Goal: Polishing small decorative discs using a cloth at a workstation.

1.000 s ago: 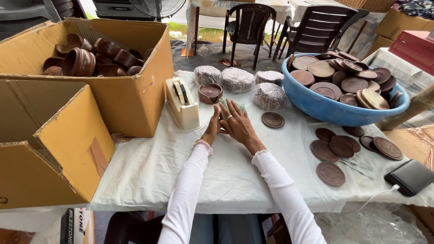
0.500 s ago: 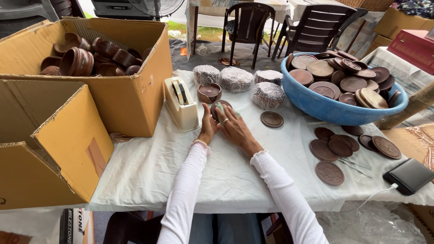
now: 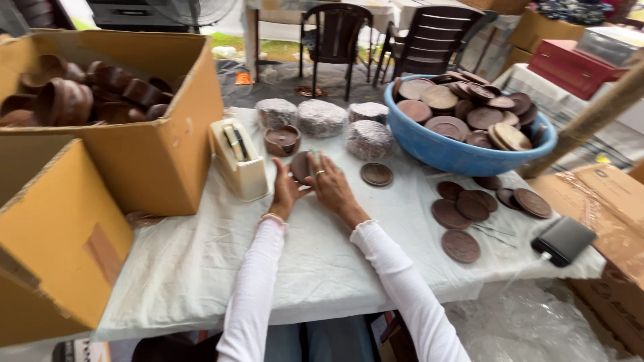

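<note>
Head view shows your left hand (image 3: pixel 285 191) and right hand (image 3: pixel 331 184) both closed around a brown round dish (image 3: pixel 301 166) near the table's (image 3: pixel 201 268) far edge, beside the tape dispenser (image 3: pixel 239 159); a loose grip could, I judge, drop it against the dispenser.

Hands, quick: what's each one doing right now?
Left hand: fingers closed on the small brown round container.
Right hand: fingers spread, resting on the same container; a firm grip cannot be told.
</note>
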